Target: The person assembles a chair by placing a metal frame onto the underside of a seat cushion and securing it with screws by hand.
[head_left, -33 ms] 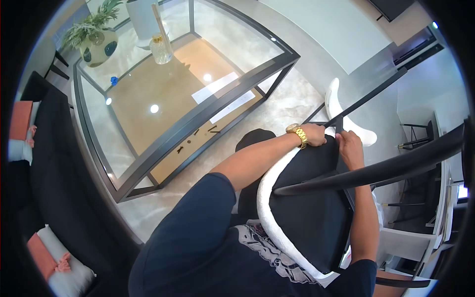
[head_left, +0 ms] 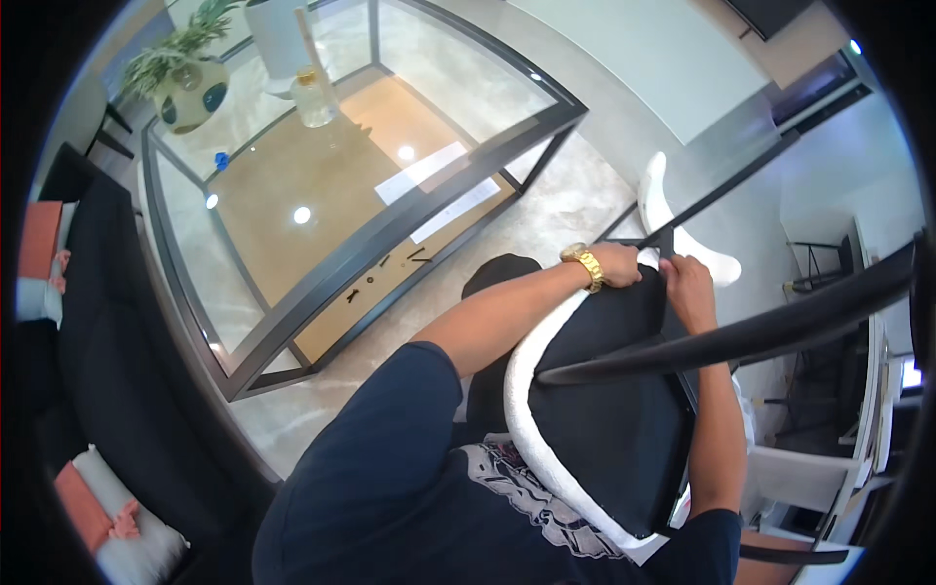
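Note:
An upturned chair rests against my lap, its black underside facing up and white fuzzy upholstery showing along the edge. One thick black leg rises toward the right rim. Another black leg runs out from the far corner. At that corner my left hand, below a gold watch, is closed on the chair's edge. Close beside it, my right hand pinches at the base of the far leg. Whatever lies between its fingertips is too small to make out.
A glass-topped table with a black frame stands ahead left, bearing small dark hardware pieces, paper sheets, a glass bottle and a plant pot. A dark sofa lies left. A white curved piece is beyond my hands.
My left hand has drawn back slightly from the corner, and a bit of white shows between the hands. The chair stays nearly still.

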`<control>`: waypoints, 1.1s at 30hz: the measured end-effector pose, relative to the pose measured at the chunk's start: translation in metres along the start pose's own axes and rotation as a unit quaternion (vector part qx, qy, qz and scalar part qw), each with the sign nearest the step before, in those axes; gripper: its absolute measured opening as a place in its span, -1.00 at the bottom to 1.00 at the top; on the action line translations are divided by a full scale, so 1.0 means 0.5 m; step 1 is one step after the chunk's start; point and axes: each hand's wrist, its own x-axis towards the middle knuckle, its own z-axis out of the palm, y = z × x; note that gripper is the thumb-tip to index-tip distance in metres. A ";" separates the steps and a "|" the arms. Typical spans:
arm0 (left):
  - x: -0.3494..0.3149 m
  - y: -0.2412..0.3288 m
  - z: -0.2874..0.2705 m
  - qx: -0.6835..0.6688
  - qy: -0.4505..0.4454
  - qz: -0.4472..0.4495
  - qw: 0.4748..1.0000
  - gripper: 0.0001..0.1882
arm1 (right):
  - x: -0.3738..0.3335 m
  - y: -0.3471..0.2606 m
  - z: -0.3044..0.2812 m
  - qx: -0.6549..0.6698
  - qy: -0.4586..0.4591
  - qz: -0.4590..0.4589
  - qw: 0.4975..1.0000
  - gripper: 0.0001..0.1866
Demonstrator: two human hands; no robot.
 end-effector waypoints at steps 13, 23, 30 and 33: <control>0.082 -0.072 0.018 -0.037 0.022 0.024 0.999 -0.35 | 0.032 0.016 0.067 0.002 0.033 0.138 0.990 -0.58; -0.011 -0.031 0.007 -0.059 0.010 0.012 0.998 -0.32 | -0.019 -0.037 -0.025 0.074 -0.038 0.097 0.992 -0.74; -0.043 -0.093 0.011 -0.213 0.119 0.016 0.970 -0.35 | -0.043 0.022 0.037 0.439 -0.017 0.203 0.875 -0.72; -0.144 -0.151 0.020 -0.325 0.231 -0.008 0.917 -0.47 | -0.052 0.048 0.069 0.306 0.054 0.112 0.944 -0.78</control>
